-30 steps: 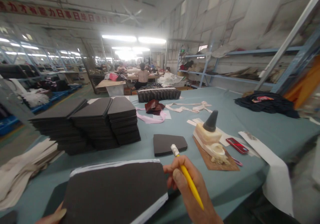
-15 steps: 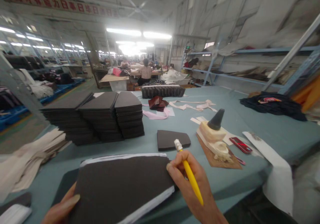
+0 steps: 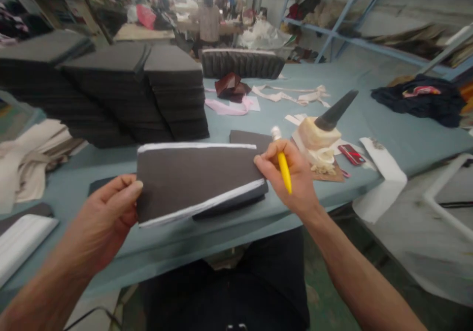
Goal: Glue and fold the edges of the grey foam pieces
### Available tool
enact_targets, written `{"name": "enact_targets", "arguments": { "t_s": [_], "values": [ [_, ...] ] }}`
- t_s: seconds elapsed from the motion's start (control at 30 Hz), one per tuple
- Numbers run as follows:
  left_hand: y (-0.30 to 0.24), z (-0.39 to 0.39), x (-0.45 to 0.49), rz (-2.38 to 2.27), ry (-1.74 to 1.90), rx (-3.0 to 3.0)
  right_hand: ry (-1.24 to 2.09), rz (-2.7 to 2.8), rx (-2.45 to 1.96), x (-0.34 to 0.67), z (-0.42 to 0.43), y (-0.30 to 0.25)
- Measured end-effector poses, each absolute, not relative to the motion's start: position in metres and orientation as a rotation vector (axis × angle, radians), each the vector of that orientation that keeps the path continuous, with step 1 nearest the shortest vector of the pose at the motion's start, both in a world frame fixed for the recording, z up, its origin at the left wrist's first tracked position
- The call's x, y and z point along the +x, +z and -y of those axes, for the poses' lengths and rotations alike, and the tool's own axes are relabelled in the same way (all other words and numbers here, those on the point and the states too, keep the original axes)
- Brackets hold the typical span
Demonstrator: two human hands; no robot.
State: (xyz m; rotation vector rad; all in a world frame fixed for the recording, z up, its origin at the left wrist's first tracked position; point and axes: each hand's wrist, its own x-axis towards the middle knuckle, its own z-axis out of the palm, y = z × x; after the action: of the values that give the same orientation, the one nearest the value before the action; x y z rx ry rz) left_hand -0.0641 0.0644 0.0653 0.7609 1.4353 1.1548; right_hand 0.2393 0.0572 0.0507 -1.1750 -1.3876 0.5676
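**Tapered charcoal-grey flat panel with white-bordered long sides [image 3: 199,182] held between two hands**

Half a second ago the panel ran off the bottom of the view, as did part of the left hand [image 3: 105,217]; now its whole outline shows, and the view has tipped down onto the wearer's dark-clothed lap [image 3: 225,291]. The left fingers pinch the broad end, thumb on top. The right hand [image 3: 298,176] pinches the narrow end while its fingers also close round a smooth yellow rod-handled tool with a white-caked tip [image 3: 284,168], tip pointing away.

The panel looks matte and stiff, its white borders streaky. Beyond the left fingers rise layered stacks of dark-grey flat pieces [image 3: 179,97]; just beyond the right fingers, a lumpy cream block [image 3: 314,136] bears a tilted black cone [image 3: 334,113].

A flat dark-grey piece [image 3: 248,137] beyond the panel is partly covered. Beneath the panel, a blackish flat form [image 3: 236,200] shows only in part; its outline cannot be told. The left fingertips are hidden behind the panel.
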Motion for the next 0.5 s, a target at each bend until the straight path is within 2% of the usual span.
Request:
{"name": "enact_targets", "arguments": {
  "t_s": [0.17, 0.5],
  "values": [
    [0.053, -0.072, -0.061, -1.318, 1.201, 1.013, 0.433, 1.401, -1.212, 0.247, -0.07, 0.034],
    [0.03, -0.096, -0.064, -1.29, 1.278, 1.279, 0.405, 1.442, -1.142, 0.26, -0.08, 0.001]
  ]
}}
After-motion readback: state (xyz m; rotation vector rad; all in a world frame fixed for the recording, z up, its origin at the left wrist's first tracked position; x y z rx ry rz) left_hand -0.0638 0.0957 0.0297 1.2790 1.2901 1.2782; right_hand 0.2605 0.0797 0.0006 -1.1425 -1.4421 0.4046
